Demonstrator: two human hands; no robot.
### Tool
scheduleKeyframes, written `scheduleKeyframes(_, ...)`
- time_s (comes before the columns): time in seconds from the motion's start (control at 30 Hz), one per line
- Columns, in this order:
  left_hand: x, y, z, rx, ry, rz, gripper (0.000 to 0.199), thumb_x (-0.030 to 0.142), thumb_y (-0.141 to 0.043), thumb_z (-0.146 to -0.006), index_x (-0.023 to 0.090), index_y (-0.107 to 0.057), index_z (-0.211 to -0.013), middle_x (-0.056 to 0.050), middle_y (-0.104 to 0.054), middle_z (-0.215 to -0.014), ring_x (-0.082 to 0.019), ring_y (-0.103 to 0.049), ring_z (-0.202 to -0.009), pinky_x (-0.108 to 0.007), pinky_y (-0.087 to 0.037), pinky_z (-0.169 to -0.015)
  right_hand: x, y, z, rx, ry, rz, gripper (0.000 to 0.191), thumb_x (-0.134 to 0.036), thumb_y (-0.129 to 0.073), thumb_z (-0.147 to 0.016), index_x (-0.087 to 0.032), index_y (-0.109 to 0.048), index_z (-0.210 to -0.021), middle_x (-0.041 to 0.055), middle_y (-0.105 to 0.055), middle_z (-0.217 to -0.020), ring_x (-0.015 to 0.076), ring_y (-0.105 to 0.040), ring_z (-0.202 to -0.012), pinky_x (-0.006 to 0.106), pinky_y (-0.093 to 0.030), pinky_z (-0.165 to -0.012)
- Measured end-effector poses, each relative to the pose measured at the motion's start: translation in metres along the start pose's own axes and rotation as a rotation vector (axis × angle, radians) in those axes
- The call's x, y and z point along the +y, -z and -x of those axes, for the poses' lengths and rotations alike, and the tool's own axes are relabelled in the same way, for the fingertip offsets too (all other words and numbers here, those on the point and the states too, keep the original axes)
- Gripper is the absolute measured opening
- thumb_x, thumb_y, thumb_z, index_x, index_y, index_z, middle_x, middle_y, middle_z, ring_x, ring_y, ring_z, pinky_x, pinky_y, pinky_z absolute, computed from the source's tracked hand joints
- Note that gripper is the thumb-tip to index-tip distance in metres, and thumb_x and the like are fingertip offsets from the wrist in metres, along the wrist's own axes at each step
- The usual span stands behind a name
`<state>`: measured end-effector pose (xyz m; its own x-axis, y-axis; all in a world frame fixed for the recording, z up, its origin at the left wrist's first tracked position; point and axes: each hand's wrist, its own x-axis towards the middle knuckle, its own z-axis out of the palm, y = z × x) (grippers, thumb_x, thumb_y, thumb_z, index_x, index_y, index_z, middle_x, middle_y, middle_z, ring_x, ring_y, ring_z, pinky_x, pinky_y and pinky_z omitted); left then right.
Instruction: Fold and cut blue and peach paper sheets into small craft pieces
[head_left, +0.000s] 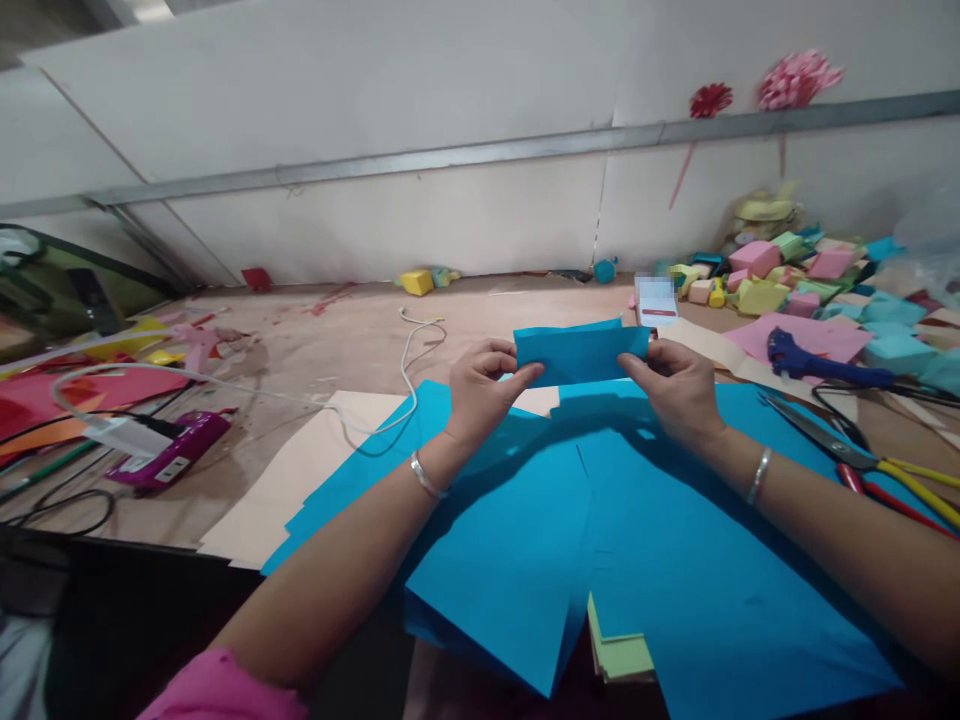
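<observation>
Between my two hands a small folded piece of blue paper (577, 358) is held up above the table. My left hand (487, 390) pinches its left end, thumb in front and fingers behind. At the other end my right hand (679, 385) grips it in the same way. Beneath them lie large blue paper sheets (510, 520), overlapping and hanging past the near table edge. Pale peach sheets (292, 480) stick out under the blue on the left. A small stack of light green paper (626, 655) shows below the blue sheets.
Scissors (832, 440) and pliers with red and yellow handles lie at right, by a blue glue gun (817, 362). Small coloured paper boxes (757, 258) pile up behind. A purple power strip (176, 450) with a white cable stands at left. A wall closes the back.
</observation>
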<state>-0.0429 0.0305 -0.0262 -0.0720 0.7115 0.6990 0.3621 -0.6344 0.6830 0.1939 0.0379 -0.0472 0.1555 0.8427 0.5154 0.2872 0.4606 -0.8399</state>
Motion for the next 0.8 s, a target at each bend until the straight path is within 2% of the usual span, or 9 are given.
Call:
scheduleKeyframes(0.1, -0.002, -0.002, 0.0, -0.017, 0.204, 0.253, 0.024, 0.023, -0.083, -0.064, 0.018, -0.06, -0.069, 0.001, -0.061, -0.073, -0.011, -0.058, -0.067, -0.025, -0.048, -0.062, -0.006, -0.001, 0.0, -0.029, 0.075, -0.023, 0.028, -0.034, -0.075, -0.073, -0.02, -0.054, -0.059, 0.0063, -0.066, -0.095, 0.0162, -0.059, -0.074, 0.029, -0.046, -0.059)
scheduleKeyframes(0.17, -0.005, -0.002, -0.001, -0.03, 0.307, 0.417, 0.039, 0.017, -0.084, -0.059, 0.02, -0.062, -0.092, 0.001, -0.064, -0.086, -0.011, -0.06, -0.07, -0.025, -0.051, -0.066, -0.005, -0.002, 0.0, -0.053, 0.053, -0.121, 0.02, -0.03, -0.078, -0.068, -0.021, -0.06, -0.07, 0.0075, -0.063, -0.118, 0.0167, -0.061, -0.082, 0.03, -0.05, -0.065)
scheduleKeyframes(0.2, -0.007, -0.002, -0.002, -0.027, 0.333, 0.461, 0.05, 0.013, -0.084, -0.057, 0.021, -0.062, -0.101, 0.0, -0.065, -0.094, -0.011, -0.061, -0.073, -0.025, -0.052, -0.068, -0.004, -0.002, -0.001, -0.065, 0.006, -0.18, 0.023, -0.029, -0.079, -0.066, -0.022, -0.063, -0.082, 0.0072, -0.062, -0.122, 0.0162, -0.061, -0.081, 0.031, -0.052, -0.067)
scheduleKeyframes(0.3, -0.013, -0.002, -0.003, -0.039, 0.363, 0.515, 0.059, 0.011, -0.085, -0.054, 0.02, -0.064, -0.109, -0.003, -0.065, -0.104, -0.012, -0.062, -0.081, -0.027, -0.052, -0.074, 0.004, -0.003, -0.002, -0.084, -0.14, -0.301, 0.059, -0.024, -0.081, -0.061, -0.027, -0.06, -0.117, 0.0047, -0.066, -0.109, 0.015, -0.061, -0.078, 0.032, -0.054, -0.073)
scheduleKeyframes(0.37, -0.016, -0.002, -0.002, -0.086, 0.383, 0.542, 0.051, 0.014, -0.085, -0.055, 0.019, -0.068, -0.103, -0.003, -0.068, -0.096, -0.014, -0.063, -0.081, -0.028, -0.052, -0.074, 0.008, -0.003, -0.003, -0.111, -0.182, -0.33, 0.061, -0.025, -0.081, -0.063, -0.026, -0.06, -0.12, 0.0035, -0.067, -0.098, 0.0165, -0.062, -0.081, 0.033, -0.053, -0.076)
scheduleKeyframes(0.47, -0.014, -0.001, -0.002, -0.128, 0.402, 0.508, 0.042, 0.016, -0.084, -0.057, 0.019, -0.072, -0.097, -0.001, -0.069, -0.083, -0.013, -0.061, -0.074, -0.027, -0.05, -0.068, 0.008, -0.002, -0.002, -0.167, -0.181, -0.35, 0.039, -0.028, -0.077, -0.068, -0.023, -0.067, -0.105, 0.0035, -0.068, -0.09, 0.019, -0.063, -0.085, 0.035, -0.053, -0.078)
scheduleKeyframes(0.57, -0.01, 0.001, -0.001, -0.166, 0.401, 0.429, 0.025, 0.024, -0.081, -0.065, 0.018, -0.074, -0.089, -0.001, -0.068, -0.078, -0.013, -0.059, -0.07, -0.026, -0.047, -0.065, 0.005, -0.002, -0.001, -0.164, -0.148, -0.272, 0.02, -0.028, -0.075, -0.069, -0.02, -0.069, -0.087, 0.0031, -0.067, -0.082, 0.0176, -0.061, -0.077, 0.033, -0.05, -0.072)
scheduleKeyframes(0.67, -0.009, 0.002, -0.001, -0.196, 0.398, 0.339, 0.019, 0.035, -0.075, -0.075, 0.017, -0.072, -0.076, -0.001, -0.065, -0.07, -0.012, -0.054, -0.064, -0.026, -0.043, -0.059, 0.001, -0.001, 0.0, -0.138, -0.136, -0.185, 0.015, -0.029, -0.073, -0.069, -0.02, -0.067, -0.079, 0.0012, -0.063, -0.074, 0.0151, -0.055, -0.068, 0.03, -0.045, -0.062)
scheduleKeyframes(0.8, -0.01, 0.002, -0.001, -0.185, 0.409, 0.281, 0.019, 0.034, -0.076, -0.074, 0.017, -0.071, -0.07, 0.001, -0.059, -0.06, -0.01, -0.046, -0.056, -0.025, -0.033, -0.052, -0.004, 0.002, 0.001, -0.153, -0.064, -0.019, 0.016, -0.035, -0.069, -0.074, -0.02, -0.065, -0.073, -0.0008, -0.054, -0.066, 0.0133, -0.045, -0.06, 0.029, -0.037, -0.055)
